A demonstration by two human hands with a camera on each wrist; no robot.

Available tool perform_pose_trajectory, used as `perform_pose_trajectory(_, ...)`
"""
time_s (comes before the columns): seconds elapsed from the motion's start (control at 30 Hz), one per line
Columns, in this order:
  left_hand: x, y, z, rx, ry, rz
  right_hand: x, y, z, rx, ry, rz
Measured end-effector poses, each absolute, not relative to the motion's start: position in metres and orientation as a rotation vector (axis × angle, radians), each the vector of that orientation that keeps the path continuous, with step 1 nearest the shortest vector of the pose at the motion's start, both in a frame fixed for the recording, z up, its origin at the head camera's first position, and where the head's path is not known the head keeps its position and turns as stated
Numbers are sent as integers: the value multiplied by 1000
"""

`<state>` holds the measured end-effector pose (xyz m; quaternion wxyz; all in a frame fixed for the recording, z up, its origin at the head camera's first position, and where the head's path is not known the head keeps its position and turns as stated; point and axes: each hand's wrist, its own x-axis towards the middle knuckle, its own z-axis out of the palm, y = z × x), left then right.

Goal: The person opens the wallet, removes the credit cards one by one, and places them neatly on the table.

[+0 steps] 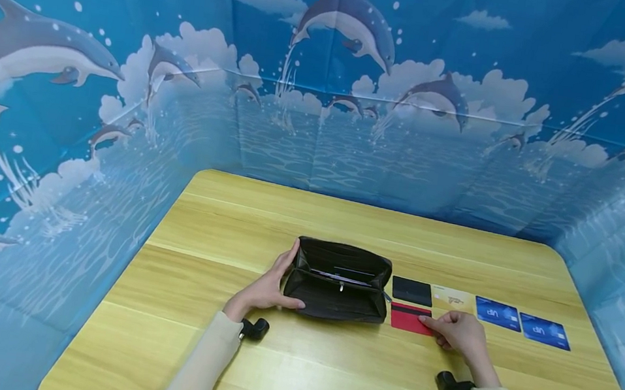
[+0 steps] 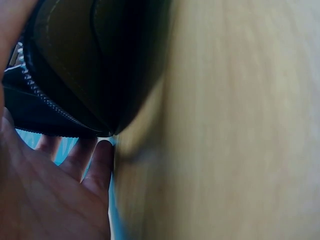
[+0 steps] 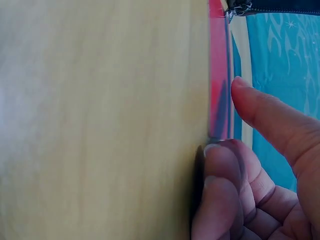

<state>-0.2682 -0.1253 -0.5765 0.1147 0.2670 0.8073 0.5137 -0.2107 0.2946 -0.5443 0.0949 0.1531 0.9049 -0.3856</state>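
A black zip wallet (image 1: 338,281) lies open on the wooden table (image 1: 323,381). My left hand (image 1: 267,286) holds its left end, fingers behind it and thumb on the near side; the left wrist view shows the wallet (image 2: 95,60) close against the palm. A red card (image 1: 409,318) lies flat just right of the wallet. My right hand (image 1: 457,329) has curled fingers at that card's right edge. In the right wrist view the fingertips (image 3: 220,155) touch the red card (image 3: 220,75) at its edge, with another finger just above it.
Right of the wallet lie a black card (image 1: 412,291), a beige card (image 1: 453,299) and two blue cards (image 1: 497,313) (image 1: 545,331) in a row. A blue dolphin-print backdrop (image 1: 322,124) walls the table on three sides.
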Motion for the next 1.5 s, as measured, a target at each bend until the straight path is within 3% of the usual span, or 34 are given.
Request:
perform_pose_trajectory(0.2, -266, -126, -577, 773, 2362, 1496, -215, 282, -530, 335, 2806, -1105)
perform_pose_trajectory(0.53, -267, -126, -577, 767, 2364, 1496, -239, 230, -493, -174, 2793, -1407)
perform_pose_trajectory(0.83, -266, -125, -577, 775, 2351, 1514, -253, 194, -480, -428, 2802, -1356)
perform_pose_trajectory(1.2, -265, -124, -576, 776, 2353, 1519, -257, 181, -484, -578, 2984, -1090)
perform_pose_trajectory(1.5, -266, -123, -575, 780, 2339, 1525, -257, 180, -489, -520, 3020, -1001)
